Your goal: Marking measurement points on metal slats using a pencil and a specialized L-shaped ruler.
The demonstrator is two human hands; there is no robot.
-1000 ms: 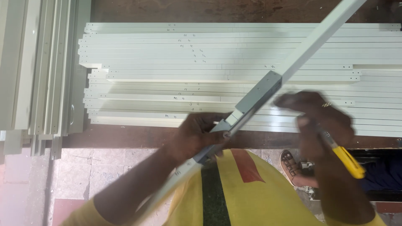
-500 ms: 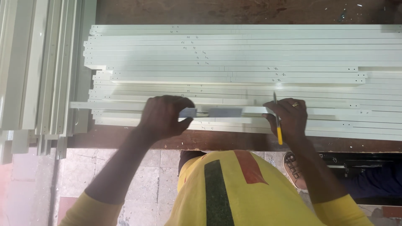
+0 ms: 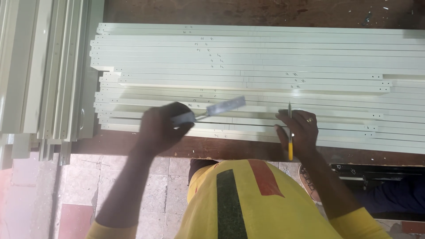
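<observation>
My left hand grips one end of a short flat grey metal piece, which tilts up to the right over the near rows of pale cream metal strips. My right hand rests on those near strips and holds a thin yellow-handled tool, its point upward against a strip. The strips lie side by side, running left to right on a brown wooden table. Some carry small holes and pencil marks.
A second stack of long pale strips lies at the left, running away from me past the table's edge. Tiled floor shows below the table's near edge. A sandalled foot is at the lower right.
A long strip held diagonally a second ago was laid flat on the stack. My left hand now has the grey piece tilted and has slid left; my right hand stays on the strips.
</observation>
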